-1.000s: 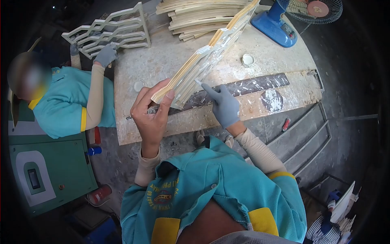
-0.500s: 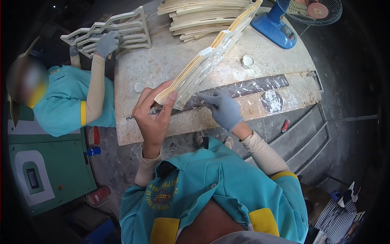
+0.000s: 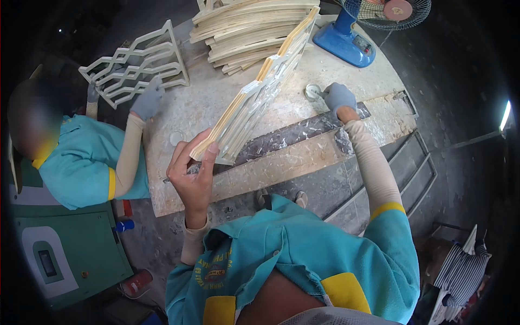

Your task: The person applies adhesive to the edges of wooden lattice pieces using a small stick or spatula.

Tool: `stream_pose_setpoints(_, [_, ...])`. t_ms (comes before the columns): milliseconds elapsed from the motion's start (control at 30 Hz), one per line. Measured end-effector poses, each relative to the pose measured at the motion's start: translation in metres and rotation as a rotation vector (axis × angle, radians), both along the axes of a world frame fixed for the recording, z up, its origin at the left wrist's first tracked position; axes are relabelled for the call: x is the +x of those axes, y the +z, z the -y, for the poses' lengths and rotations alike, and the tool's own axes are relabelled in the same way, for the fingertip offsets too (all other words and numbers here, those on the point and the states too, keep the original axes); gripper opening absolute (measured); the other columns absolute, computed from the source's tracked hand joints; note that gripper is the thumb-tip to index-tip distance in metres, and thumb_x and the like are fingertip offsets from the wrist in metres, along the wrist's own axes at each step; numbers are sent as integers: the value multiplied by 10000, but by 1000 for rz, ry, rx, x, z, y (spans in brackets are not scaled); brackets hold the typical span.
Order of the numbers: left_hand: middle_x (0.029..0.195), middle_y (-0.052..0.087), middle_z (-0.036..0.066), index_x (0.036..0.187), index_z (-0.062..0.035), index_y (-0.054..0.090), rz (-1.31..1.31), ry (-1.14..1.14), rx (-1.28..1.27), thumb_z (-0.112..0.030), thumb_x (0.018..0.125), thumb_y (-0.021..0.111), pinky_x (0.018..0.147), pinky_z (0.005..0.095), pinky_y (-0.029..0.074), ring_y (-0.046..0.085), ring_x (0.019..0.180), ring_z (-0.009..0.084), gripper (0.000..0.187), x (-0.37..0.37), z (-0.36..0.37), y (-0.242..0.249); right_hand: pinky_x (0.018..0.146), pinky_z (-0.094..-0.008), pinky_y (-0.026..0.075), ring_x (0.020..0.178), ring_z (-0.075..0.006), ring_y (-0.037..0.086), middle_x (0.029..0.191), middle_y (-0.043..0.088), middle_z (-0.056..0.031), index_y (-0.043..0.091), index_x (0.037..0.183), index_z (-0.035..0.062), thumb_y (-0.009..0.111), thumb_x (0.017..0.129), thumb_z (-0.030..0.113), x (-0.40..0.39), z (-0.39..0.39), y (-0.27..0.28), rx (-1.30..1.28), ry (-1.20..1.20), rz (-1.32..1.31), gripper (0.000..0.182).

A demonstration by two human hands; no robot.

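Note:
My bare left hand (image 3: 192, 168) is closed round the lower end of a wooden lattice panel (image 3: 246, 100), folded or stacked in zigzag slats with white smears. The panel stands tilted over the table, its far end up and to the right. My right hand (image 3: 340, 98), in a grey glove, is at a small round cup of white paste (image 3: 313, 92). Its fingers look curled, with the fingertips at the cup's rim; whether they hold a small tool is hidden. Beneath the panel lies a dark board (image 3: 292, 135) smeared with white.
A stack of curved wooden slats (image 3: 244, 35) and a blue fan (image 3: 346, 43) stand at the table's (image 3: 200, 89) far side. To the left, a co-worker's gloved hand (image 3: 147, 100) is by another lattice panel (image 3: 138, 65). A metal frame (image 3: 417, 162) stands right of the table.
My right hand has moved from beside the panel, right and away from me, to the paste cup. My left hand still holds the panel. The camera view has shifted a little.

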State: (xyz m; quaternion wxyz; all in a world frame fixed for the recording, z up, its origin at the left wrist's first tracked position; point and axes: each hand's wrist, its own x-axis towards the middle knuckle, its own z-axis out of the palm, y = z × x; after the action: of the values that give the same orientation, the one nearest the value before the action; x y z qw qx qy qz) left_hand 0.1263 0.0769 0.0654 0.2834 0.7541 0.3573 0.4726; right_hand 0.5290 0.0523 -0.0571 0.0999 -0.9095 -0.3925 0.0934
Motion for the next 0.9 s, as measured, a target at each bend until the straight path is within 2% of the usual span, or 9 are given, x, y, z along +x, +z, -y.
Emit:
stream_pose_setpoints(133, [864, 615, 22, 1164, 26, 742, -49, -8, 17, -96, 926, 746, 605, 204, 402, 539, 745, 63, 268, -1, -1, 3, 873, -458, 574, 1022, -394, 717, 1092, 727, -237, 758, 1038, 33, 625, 905, 178, 6, -16, -4, -57, 30, 39, 238])
stream_pose_setpoints(567, [836, 630, 41, 1156, 0, 759, -17, 33, 0, -107, 903, 767, 613, 225, 442, 579, 729, 77, 274, 0, -8, 0, 877, -452, 576, 1046, -393, 712, 1119, 724, -234, 758, 1076, 33, 622, 904, 191, 13, -23, -29, -58, 22, -43, 271])
stream_pose_setpoints(633, [842, 632, 41, 1156, 0, 758, -30, 44, -3, -109, 906, 766, 615, 223, 444, 580, 733, 76, 273, 0, -8, 0, 760, -410, 584, 836, -332, 751, 943, 760, -194, 798, 1001, 68, 709, 873, 273, 21, -19, -41, 27, 25, -71, 258])
stream_pose_setpoints(667, [851, 634, 40, 1157, 1, 757, -10, 36, -12, -101, 907, 765, 616, 219, 443, 580, 734, 73, 270, 0, -9, 1, 760, -410, 584, 836, -332, 751, 943, 760, -194, 798, 1001, 68, 709, 873, 273, 27, -16, -46, 26, 27, -71, 258])
stream_pose_setpoints(733, [860, 637, 40, 1158, 3, 756, 12, 37, -24, -93, 908, 764, 617, 215, 443, 579, 735, 70, 267, 1, -10, -1, 564, -342, 537, 581, -210, 687, 797, 753, -127, 804, 931, 39, 746, 877, 269, 30, -7, -43, 153, -59, -448, 244])
stream_pose_setpoints(767, [862, 635, 39, 1153, 5, 755, 45, 28, -20, -80, 904, 767, 623, 212, 449, 583, 739, 69, 263, 2, -12, -2, 564, -342, 537, 581, -210, 687, 797, 753, -127, 804, 931, 39, 746, 877, 269, 30, -1, -42, 148, -49, -448, 244])
stream_pose_setpoints(833, [863, 634, 38, 1149, 7, 755, 75, 47, -22, -67, 900, 770, 629, 209, 454, 586, 744, 68, 260, 0, -15, -3, 448, -266, 432, 473, -96, 557, 718, 695, -46, 800, 963, 27, 739, 900, 208, 20, 13, -36, 403, -103, -774, 200])
stream_pose_setpoints(867, [866, 632, 39, 1146, 12, 753, 70, 48, -33, -52, 893, 774, 638, 208, 459, 593, 756, 70, 262, -1, -17, -3, 406, -258, 397, 443, -87, 533, 699, 687, -38, 790, 1058, 29, 745, 870, 101, 17, 15, -45, 490, -74, -775, 206])
stream_pose_setpoints(900, [868, 630, 39, 1143, 17, 750, 66, 49, -43, -37, 886, 778, 646, 207, 464, 600, 767, 71, 265, -3, -17, -3, 406, -258, 397, 443, -87, 533, 699, 687, -38, 790, 1058, 29, 745, 870, 101, 4, 19, -39, 475, -51, -784, 206])
